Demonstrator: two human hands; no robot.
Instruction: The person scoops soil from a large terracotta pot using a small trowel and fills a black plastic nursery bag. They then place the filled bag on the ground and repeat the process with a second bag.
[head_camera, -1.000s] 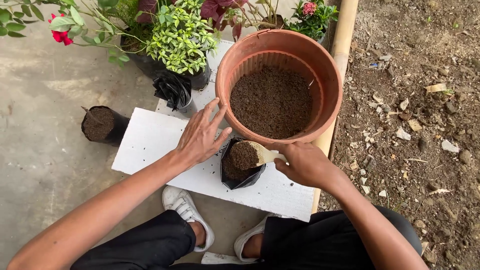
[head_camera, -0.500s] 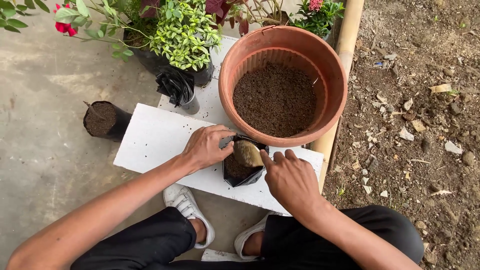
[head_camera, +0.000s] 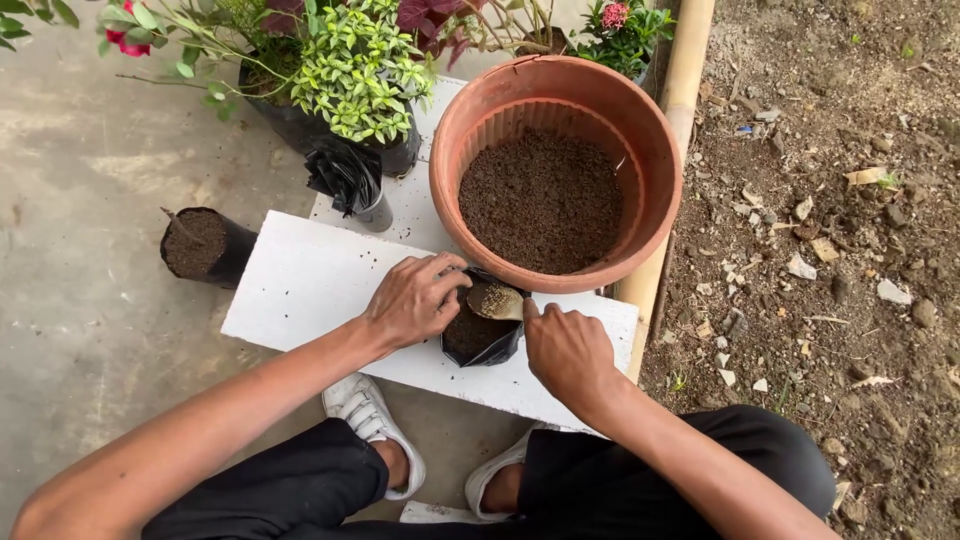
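At the far left, bare concrete floor (head_camera: 80, 330) gives open room, and a small black grow bag (head_camera: 205, 245) packed with dark soil stands on it, just off the left edge of my white board (head_camera: 300, 290). The board's left half lies bare. My left arm slants up across it, and my left hand (head_camera: 415, 298) curls around the rim of the black soil bag (head_camera: 482, 338) sitting near the board's front edge, fingers pinching the plastic. Over the bag's mouth sits a scoop (head_camera: 497, 300) heaped with soil, held in my right hand (head_camera: 566, 350), fingers folded narrow around its handle. Just behind, touching the bag's top, the big terracotta pot (head_camera: 655, 170) is roughly half full of dark soil. Right of it, a bamboo pole (head_camera: 680, 90) borders loose dirt ground (head_camera: 840, 250).
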